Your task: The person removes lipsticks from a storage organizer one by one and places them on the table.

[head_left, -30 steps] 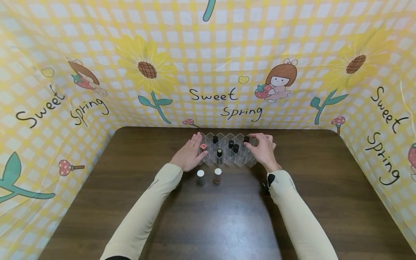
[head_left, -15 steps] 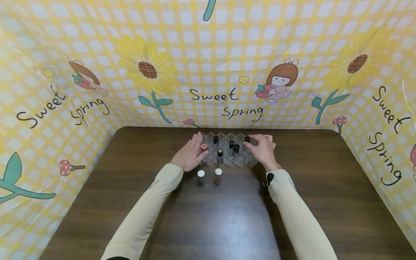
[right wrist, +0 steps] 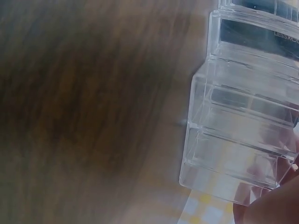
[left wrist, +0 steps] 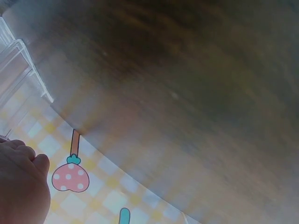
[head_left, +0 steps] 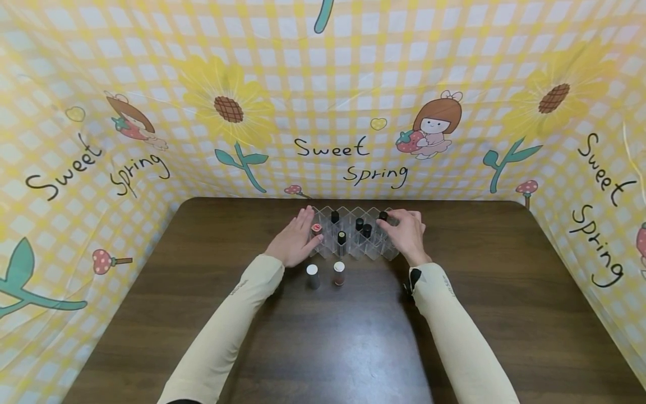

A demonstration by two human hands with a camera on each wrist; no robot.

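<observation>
A clear plastic lipstick organizer (head_left: 353, 247) with diamond-shaped slots stands at the back of the table in the head view. Several dark-capped lipsticks (head_left: 341, 238) and one red-topped lipstick (head_left: 316, 229) stand upright in it. My left hand (head_left: 292, 240) rests along the organizer's left end, fingers straight and thumb over the front. At the right back slot, the thumb and forefinger of my right hand (head_left: 407, 234) pinch the black cap of a lipstick (head_left: 383, 215). The right wrist view shows the organizer's clear wall (right wrist: 198, 121) from low down, with fingertips (right wrist: 285, 170) behind it.
Two tubes stand in front of the organizer, a white-topped grey one (head_left: 313, 276) and a white-topped brownish one (head_left: 339, 273). Dark wooden table (head_left: 353, 348) spreads toward me. A yellow checked cloth (head_left: 323, 112) hangs close behind the table's back edge and along both sides.
My right wrist and forearm have shifted slightly left, with the fingertips staying at the black cap. The left hand, organizer and two standing tubes keep their places.
</observation>
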